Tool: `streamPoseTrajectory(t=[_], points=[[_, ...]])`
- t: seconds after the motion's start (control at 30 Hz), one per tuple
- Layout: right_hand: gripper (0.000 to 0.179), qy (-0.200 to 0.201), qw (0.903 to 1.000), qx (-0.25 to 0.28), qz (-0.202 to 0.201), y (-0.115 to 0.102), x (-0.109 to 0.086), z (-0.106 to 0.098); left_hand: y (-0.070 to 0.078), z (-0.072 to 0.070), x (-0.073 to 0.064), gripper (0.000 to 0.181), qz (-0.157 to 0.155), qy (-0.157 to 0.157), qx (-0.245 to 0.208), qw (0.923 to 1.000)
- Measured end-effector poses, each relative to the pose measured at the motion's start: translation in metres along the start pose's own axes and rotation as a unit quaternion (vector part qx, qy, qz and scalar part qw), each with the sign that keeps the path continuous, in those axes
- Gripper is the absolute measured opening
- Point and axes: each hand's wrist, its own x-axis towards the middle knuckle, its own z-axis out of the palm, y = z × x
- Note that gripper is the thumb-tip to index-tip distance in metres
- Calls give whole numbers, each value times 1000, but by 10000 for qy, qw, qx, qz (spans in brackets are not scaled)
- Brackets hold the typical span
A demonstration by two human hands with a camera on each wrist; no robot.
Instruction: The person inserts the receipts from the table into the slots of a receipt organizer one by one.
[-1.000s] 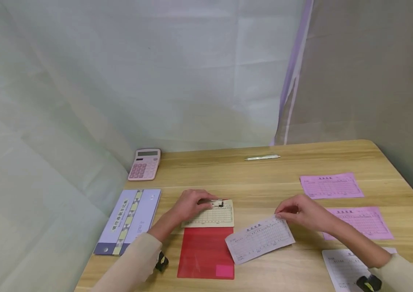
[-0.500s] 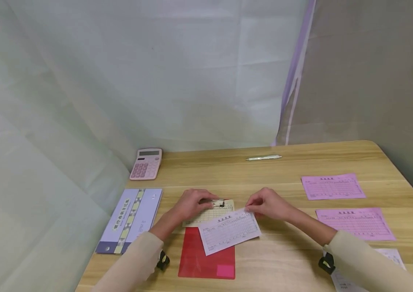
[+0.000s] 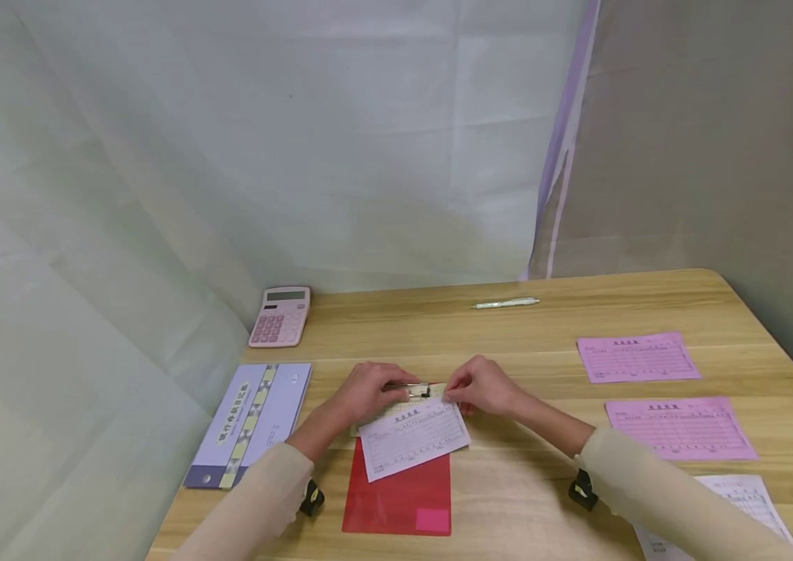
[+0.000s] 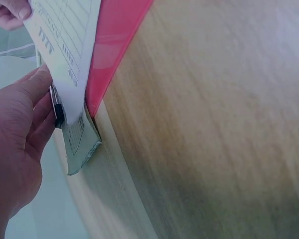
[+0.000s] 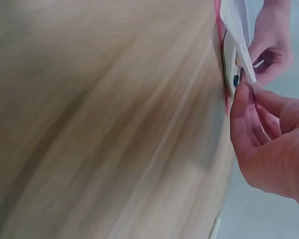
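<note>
A red clipboard (image 3: 396,499) lies on the table in front of me, a cream printed form (image 4: 80,152) at its top end. My left hand (image 3: 367,389) grips the metal clip (image 3: 423,391) there, thumb on top. Between thumb and fingertips, my right hand (image 3: 486,386) pinches the upper right corner of a white printed slip (image 3: 414,440). The slip tilts over the clipboard, covering most of the cream form. In the left wrist view its near corner reaches over the cream form beside the clip (image 4: 57,107). Whether it lies under the clip is unclear.
Two pink slips (image 3: 638,358) and another white slip (image 3: 743,499) lie on the right, the latter partly under my right sleeve. A purple-blue ledger book (image 3: 249,425) and a pink calculator (image 3: 280,316) are on the left. A pen (image 3: 505,303) lies near the far edge.
My right hand has carried the white slip leftward from beside the clipboard to over the cream form. My left hand has stayed at the clip.
</note>
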Motion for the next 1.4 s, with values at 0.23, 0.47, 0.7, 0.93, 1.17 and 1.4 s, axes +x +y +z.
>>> streamPoseTrajectory(t=[0.23,0.47,0.7,0.93,1.17,1.4], points=[[5,64,9978,267,610,-3,11,4,2,0,1,31,7,-73,153,9999],[7,180,9957,89,910,-2,19,13,3,1,2,32,119,-127,504,9986],[15,290,9951,-299,892,-2,21,18,5,4,-1,32,1082,117,1651,9803],[17,365,9954,-485,735,-4,20,20,8,7,-4,33,1514,471,2022,9664],[18,367,9955,-539,684,-4,20,22,7,8,-4,36,1276,468,1790,9744],[18,449,9962,-523,530,-3,20,23,7,7,-5,32,1077,443,1612,9800]])
